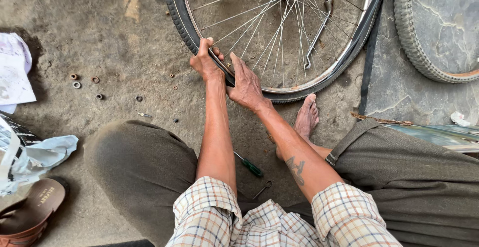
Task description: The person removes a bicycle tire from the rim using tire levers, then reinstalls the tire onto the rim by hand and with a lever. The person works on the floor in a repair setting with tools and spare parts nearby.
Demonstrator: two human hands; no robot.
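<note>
A bicycle wheel [279,32] with a black tyre, silver rim and thin spokes lies flat on the ground in front of me. My left hand [204,60] is closed on the tyre at the near left part of the rim. My right hand [245,83] lies flat beside it, fingers pressing on the tyre and rim. My bare right foot [306,118] rests against the wheel's near edge. A metal spanner [318,30] lies among the spokes.
A green-handled screwdriver [248,164] lies between my knees, a small metal ring tool [262,189] close to it. Several nuts and washers [85,81] are scattered at left. A second tyre [424,37] lies at top right. A sandal [30,209] and crumpled paper [35,157] sit at left.
</note>
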